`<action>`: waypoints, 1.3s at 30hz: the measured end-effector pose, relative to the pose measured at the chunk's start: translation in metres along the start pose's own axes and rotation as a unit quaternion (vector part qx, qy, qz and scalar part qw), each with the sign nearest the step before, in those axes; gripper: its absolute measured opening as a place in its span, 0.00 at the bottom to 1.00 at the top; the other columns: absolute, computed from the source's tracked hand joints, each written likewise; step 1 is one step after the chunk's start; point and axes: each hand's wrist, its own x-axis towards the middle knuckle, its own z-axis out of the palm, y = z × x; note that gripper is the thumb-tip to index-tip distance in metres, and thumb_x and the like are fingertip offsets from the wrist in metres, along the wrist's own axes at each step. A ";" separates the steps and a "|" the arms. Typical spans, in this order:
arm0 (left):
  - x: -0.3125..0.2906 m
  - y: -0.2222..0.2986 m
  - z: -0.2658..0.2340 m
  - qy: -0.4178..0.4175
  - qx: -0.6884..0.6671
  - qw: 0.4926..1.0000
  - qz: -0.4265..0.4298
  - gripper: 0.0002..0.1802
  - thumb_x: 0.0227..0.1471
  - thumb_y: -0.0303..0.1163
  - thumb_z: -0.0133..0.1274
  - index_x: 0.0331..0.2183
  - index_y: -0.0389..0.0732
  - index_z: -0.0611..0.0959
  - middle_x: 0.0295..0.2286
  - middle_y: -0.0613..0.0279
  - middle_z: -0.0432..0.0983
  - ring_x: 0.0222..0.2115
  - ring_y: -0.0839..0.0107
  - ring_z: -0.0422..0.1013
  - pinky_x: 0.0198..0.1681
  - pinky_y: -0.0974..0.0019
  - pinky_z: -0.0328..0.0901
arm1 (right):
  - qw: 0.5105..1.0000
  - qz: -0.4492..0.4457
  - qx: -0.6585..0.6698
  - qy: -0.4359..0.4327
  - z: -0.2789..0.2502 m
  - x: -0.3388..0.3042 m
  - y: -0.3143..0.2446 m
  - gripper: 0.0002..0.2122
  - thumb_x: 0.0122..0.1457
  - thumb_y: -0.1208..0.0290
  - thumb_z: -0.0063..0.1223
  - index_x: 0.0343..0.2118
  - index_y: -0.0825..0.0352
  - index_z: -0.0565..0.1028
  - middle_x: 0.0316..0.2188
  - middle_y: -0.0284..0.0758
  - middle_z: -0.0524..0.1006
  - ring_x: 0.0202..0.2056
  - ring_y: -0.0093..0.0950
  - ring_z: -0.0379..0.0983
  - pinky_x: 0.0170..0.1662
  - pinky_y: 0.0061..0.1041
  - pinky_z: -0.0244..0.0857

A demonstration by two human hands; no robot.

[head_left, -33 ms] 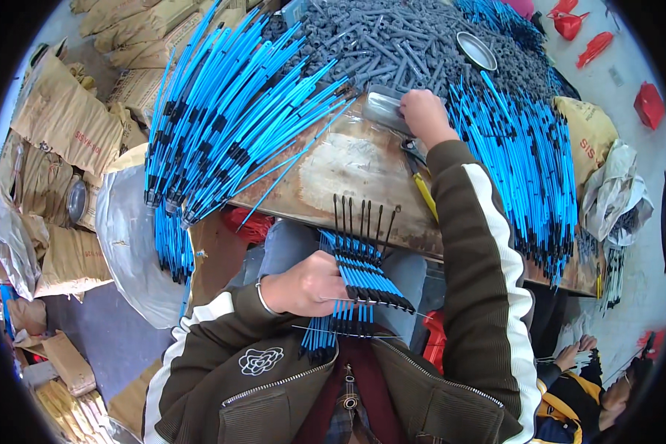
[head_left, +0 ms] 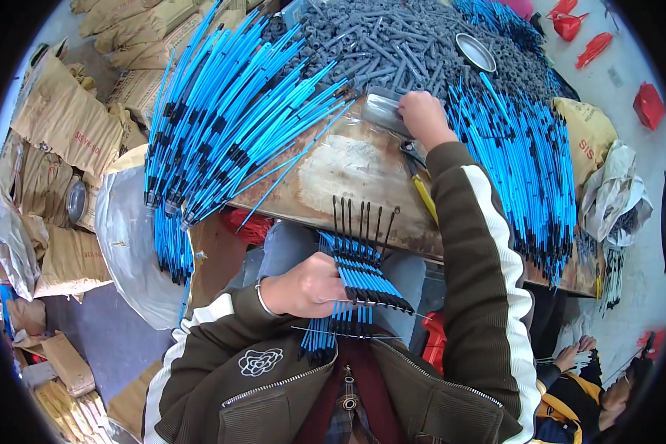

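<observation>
My left hand [head_left: 305,287] is closed at the left side of a row of thin blue rods with black ends [head_left: 370,280], held above my lap. Thin metal wires cross the rods near their lower ends, and several black tips stick up past the table edge. Over the table, my right hand [head_left: 425,118] reaches to a small clear-grey rectangular tray [head_left: 383,109]. Its fingers are bent together at the tray's right end; what they pinch, if anything, is hidden. Just below that wrist lie pliers [head_left: 424,194] with yellow handles.
Loose grey tubes [head_left: 392,44] are heaped at the back, with a round metal dish [head_left: 476,53] on them. Blue rods lie piled at the left [head_left: 222,111] and right [head_left: 518,163] of the wooden table [head_left: 348,174]. Brown sacks [head_left: 74,118] stand far left. Another person's hands [head_left: 573,354] show lower right.
</observation>
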 end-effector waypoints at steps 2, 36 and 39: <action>0.008 0.006 0.003 0.071 -0.019 0.997 -0.006 0.07 0.39 0.27 0.55 0.28 0.39 0.78 0.24 0.57 0.72 0.20 0.57 0.67 0.20 0.59 0.59 | 1.000 -0.015 -0.005 0.011 0.005 0.000 0.003 0.07 0.48 0.69 0.50 0.22 0.64 0.78 0.24 0.44 0.76 0.28 0.44 0.73 0.34 0.39 0.68; 0.010 0.010 0.010 0.015 -0.008 0.999 -0.032 0.21 0.35 0.26 0.56 0.38 0.36 0.78 0.32 0.54 0.75 0.29 0.54 0.72 0.31 0.60 0.67 | 0.996 0.041 0.067 -0.034 -0.062 -0.228 -0.040 0.03 0.46 0.79 0.48 0.23 0.67 0.66 0.24 0.42 0.68 0.25 0.43 0.70 0.26 0.38 0.65; 0.005 0.006 0.013 0.014 -0.010 0.999 -0.032 0.22 0.34 0.25 0.55 0.39 0.37 0.78 0.32 0.54 0.75 0.28 0.54 0.72 0.31 0.60 0.66 | 0.995 0.029 0.091 -0.025 -0.062 -0.227 -0.038 0.02 0.46 0.79 0.48 0.25 0.67 0.69 0.24 0.43 0.69 0.25 0.43 0.69 0.26 0.38 0.65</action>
